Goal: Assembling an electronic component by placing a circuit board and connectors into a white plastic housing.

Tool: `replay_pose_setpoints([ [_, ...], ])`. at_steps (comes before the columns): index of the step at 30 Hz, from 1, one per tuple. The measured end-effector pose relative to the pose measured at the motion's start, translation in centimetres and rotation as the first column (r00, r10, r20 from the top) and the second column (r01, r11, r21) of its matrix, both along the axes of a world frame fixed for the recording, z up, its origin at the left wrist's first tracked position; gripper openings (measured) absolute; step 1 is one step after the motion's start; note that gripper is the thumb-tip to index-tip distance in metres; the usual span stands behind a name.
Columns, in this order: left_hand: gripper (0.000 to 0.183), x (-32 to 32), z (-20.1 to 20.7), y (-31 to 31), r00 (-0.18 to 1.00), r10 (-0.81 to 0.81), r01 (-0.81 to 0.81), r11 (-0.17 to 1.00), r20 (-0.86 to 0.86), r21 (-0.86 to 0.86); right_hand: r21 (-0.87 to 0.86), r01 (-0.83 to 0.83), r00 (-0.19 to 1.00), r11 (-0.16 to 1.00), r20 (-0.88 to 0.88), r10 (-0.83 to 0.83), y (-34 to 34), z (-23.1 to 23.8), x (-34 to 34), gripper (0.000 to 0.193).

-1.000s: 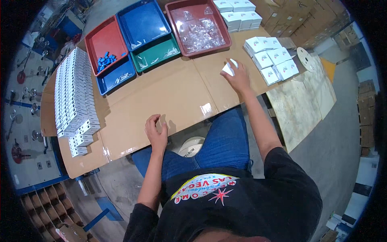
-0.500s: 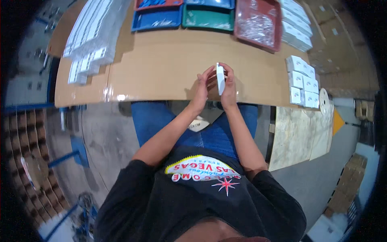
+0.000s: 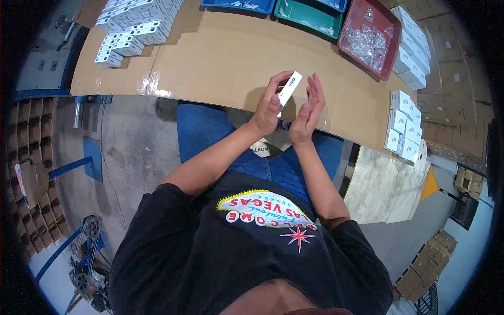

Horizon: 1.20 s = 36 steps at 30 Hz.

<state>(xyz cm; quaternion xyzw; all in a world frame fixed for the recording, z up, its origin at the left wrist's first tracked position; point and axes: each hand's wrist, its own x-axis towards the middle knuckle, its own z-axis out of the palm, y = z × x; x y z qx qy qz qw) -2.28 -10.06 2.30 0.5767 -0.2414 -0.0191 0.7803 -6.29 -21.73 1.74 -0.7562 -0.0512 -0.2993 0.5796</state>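
Observation:
My left hand (image 3: 268, 108) grips a small flat white box (image 3: 290, 88) with dark print on its narrow side. The box leans to the right at its far end, above the near part of the cardboard-covered table. Just to its right, my right hand (image 3: 307, 114) is open, fingers stretched upward and the palm turned toward the box. A gap shows between that palm and the box. Part of the box's lower end is hidden behind the left fingers and thumb.
Stacked white boxes (image 3: 139, 31) stand at the far left, and a smaller group of white boxes (image 3: 404, 126) at the right edge. Along the back are a red tray (image 3: 345, 44) of clear plastic pieces, a green tray (image 3: 294, 25) and a blue tray (image 3: 223, 6).
The box has gone from upright between both hands to tilted in my left hand. My right hand has come away from it with its fingers straightened. The whole view has turned slightly.

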Motion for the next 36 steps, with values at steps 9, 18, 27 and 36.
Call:
replay_pose_setpoints([
  [9,0.099,0.4,-0.6,-0.1,1.0,0.017,-0.017,1.0,0.003,-0.004,-0.079,0.118,0.989,0.99,0.095,-0.111,-1.3,-0.5,0.2,0.042],
  [18,0.096,0.4,-0.7,-0.1,0.999,0.028,-0.028,1.0,0.018,-0.013,-0.072,0.139,0.987,0.988,0.087,-0.133,-1.3,-0.6,0.1,0.038],
  [27,0.089,0.6,-1.3,-0.1,0.999,0.02,-0.021,1.0,0.027,0.007,-0.094,0.164,0.984,0.982,0.087,-0.156,-1.2,-0.2,0.0,0.038],
  [36,0.064,-1.0,-2.6,-1.4,0.797,-0.255,0.363,0.927,-0.548,0.096,-0.303,0.153,0.988,0.941,0.064,-0.14,-0.9,0.7,-0.2,0.009],
])
